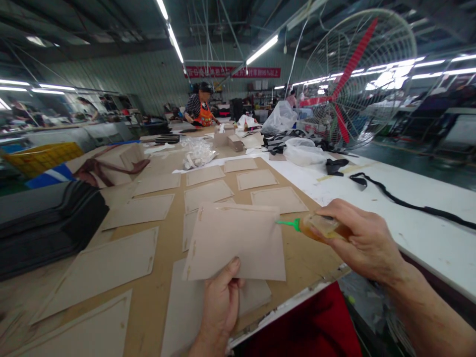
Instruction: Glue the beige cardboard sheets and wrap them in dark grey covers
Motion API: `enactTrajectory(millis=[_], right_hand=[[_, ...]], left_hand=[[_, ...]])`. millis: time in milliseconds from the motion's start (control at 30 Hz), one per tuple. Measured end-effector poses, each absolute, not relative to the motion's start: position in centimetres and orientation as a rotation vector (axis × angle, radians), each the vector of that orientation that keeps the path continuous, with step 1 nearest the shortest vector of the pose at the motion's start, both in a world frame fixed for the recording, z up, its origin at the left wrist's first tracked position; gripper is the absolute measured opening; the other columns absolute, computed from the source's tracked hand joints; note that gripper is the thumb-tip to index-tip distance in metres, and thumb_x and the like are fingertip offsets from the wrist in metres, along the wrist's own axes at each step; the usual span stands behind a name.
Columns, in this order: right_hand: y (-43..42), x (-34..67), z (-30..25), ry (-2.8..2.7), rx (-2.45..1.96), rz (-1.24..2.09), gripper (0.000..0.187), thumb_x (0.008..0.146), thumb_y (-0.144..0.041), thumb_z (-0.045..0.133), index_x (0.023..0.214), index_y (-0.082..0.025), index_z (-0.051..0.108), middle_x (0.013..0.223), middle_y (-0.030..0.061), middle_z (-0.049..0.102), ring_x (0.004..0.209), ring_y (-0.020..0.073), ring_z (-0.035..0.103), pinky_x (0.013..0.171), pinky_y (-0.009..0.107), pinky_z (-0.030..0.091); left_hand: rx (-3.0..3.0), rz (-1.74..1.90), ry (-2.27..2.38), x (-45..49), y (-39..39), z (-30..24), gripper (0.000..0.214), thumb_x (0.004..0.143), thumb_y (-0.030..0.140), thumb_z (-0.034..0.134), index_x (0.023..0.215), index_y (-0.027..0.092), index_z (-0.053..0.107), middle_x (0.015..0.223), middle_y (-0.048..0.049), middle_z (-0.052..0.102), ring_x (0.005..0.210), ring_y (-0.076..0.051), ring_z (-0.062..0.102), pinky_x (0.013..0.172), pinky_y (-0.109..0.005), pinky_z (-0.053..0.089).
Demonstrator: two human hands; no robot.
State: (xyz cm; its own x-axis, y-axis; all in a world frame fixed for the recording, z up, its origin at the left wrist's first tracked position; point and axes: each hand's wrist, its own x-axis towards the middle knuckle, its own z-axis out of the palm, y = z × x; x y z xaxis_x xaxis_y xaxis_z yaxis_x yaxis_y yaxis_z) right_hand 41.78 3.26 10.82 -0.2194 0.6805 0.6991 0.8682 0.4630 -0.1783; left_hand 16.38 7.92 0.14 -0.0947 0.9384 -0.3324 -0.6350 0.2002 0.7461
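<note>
My left hand [222,302] pinches the bottom edge of a greyish-beige cardboard panel [238,243], thumb on its face, holding it tilted up above the table. Glue-like marks run along the panel's left and top edges. In my right hand [366,238] is a glue bottle [323,228] with amber liquid and a green nozzle, my fingers wrapped round it. The nozzle tip [278,222] points left at the panel's upper right edge; whether it touches cannot be made out. Beneath the held panel lies another panel [176,307], partly hidden.
Similar panels [107,260] lie spread over the brown board [148,292]. Black folded material [48,223] is stacked at left. Plastic bags [305,151], a black strap [412,201] and a large fan [357,79] are at right. A person in an orange apron [204,116] works at the far end.
</note>
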Motion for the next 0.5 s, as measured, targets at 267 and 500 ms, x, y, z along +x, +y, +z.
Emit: enactTrajectory(millis=[267, 500], right_hand=[[2.1, 41.6, 11.0, -2.024, -1.300, -0.362, 0.020, 0.087, -0.018, 0.054, 0.106, -0.019, 0.060, 0.085, 0.0048, 0.062, 0.071, 0.0182, 0.060, 0.060, 0.028, 0.044], [2.7, 42.1, 10.7, -2.084, -1.247, -0.373, 0.024, 0.086, -0.014, 0.054, 0.109, -0.018, 0.058, 0.089, 0.0054, 0.062, 0.074, 0.0186, 0.061, 0.062, 0.028, 0.046]], left_hand=[[0.340, 1.390, 0.946, 16.5, 8.0, 0.7, 0.042, 0.042, 0.015, 0.093, 0.079, 0.017, 0.073, 0.076, 0.0010, 0.075, 0.065, -0.015, 0.068, 0.045, -0.019, 0.050], [0.370, 1.389, 0.930, 16.6, 8.0, 0.6, 0.049, 0.043, 0.014, 0.092, 0.089, 0.018, 0.074, 0.078, 0.0013, 0.075, 0.064, -0.015, 0.068, 0.044, -0.019, 0.050]])
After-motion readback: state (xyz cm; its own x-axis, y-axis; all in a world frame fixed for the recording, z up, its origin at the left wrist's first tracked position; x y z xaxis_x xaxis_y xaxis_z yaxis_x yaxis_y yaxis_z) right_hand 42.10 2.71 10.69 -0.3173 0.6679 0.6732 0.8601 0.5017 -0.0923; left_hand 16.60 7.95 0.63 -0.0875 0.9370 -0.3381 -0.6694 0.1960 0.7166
